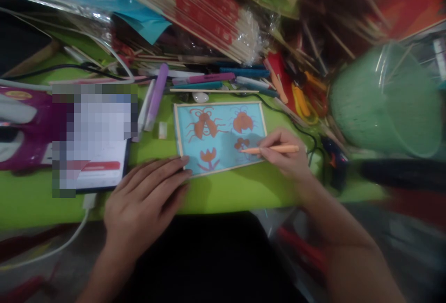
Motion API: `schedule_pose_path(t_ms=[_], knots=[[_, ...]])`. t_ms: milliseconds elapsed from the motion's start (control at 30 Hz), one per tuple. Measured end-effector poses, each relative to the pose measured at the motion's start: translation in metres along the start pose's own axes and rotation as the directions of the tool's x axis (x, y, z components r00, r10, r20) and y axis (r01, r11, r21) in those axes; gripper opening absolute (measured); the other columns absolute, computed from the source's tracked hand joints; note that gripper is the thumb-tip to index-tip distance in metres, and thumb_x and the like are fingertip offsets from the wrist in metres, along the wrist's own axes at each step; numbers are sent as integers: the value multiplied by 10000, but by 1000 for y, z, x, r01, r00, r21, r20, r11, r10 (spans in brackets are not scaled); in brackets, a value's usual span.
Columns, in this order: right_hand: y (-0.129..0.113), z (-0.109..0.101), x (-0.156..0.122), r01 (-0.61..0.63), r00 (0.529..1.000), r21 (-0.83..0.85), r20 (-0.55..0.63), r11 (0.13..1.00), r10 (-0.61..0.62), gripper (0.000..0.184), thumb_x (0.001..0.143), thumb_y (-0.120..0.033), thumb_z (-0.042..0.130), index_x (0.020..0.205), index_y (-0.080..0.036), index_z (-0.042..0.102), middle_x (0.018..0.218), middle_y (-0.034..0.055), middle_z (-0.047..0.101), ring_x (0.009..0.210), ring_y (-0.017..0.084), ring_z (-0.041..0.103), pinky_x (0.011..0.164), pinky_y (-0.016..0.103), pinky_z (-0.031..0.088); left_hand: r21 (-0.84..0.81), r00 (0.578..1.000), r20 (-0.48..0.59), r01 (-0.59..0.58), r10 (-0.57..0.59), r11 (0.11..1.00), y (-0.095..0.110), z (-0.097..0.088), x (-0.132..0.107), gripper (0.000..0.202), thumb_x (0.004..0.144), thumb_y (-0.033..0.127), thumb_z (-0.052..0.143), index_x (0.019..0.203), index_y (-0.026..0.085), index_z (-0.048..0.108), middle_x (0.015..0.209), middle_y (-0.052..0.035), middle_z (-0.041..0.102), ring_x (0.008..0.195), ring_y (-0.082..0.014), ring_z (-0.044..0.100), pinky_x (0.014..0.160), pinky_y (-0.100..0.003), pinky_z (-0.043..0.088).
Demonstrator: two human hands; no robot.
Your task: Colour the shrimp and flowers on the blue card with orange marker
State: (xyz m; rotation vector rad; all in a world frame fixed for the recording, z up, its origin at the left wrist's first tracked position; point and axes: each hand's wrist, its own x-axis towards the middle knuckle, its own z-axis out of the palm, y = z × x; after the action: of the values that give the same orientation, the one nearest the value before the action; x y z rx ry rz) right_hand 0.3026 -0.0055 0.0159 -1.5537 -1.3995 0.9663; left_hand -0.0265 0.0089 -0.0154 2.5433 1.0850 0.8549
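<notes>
Near the table's (237,196) front edge, a pen (287,148) is pinched in the right hand (284,159). A blue card's (225,156) left edge is touched by the flattened left hand (144,194)

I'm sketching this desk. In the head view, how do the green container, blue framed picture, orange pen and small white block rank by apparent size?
Largest to smallest, as they look:
1. Green container
2. Blue framed picture
3. Orange pen
4. Small white block
</notes>
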Motion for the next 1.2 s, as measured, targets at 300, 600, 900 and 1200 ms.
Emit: schedule_pose_path(t_ms=[300,600,900,1200], knots=[[-2,2,0,1,1000,-8,-15,1000,-1,149,852,-333,811,810,-224,717,688,-12,715,575,132,595,539,276,456,-2,1000,-5,3,-3,1000,1,-1,1,315,922,161,724,1215,269,685,1310,-28,760,1133,-258,738,1021,-466,574],[1,0,1,27,998,-34,-59,999,-29,144,858,-318,802,803,-217,715,688,-10,724,592,137,627,538,272,471,8,1000,-9,-13,13,1000,0,0,0,305,913,143,729,1200,241,696,1297,-52,766,1135,-270,739,1034,-467,563],[1,0,0,31,997,-3,-76,1000,-31,122,856,-299,794,801,-226,713,677,-18,732,581,141,649,508,267,481,7,999,-21,-30,30,1000,0,-1,2,279,923,153,721,1190,232,700,1276,-56,773,1116,-265,745,1006,-467,574],[-2,1,0,23,1000,2,-12,1000,-23,127,851,-285,800,805,-223,699,682,-19,717,578,130,615,533,266,463,11,1000,-16,-18,18,1000,1,-2,1,285,920,151,722,1189,241,695,1284,-45,770,1116,-262,745,1005,-463,575]])
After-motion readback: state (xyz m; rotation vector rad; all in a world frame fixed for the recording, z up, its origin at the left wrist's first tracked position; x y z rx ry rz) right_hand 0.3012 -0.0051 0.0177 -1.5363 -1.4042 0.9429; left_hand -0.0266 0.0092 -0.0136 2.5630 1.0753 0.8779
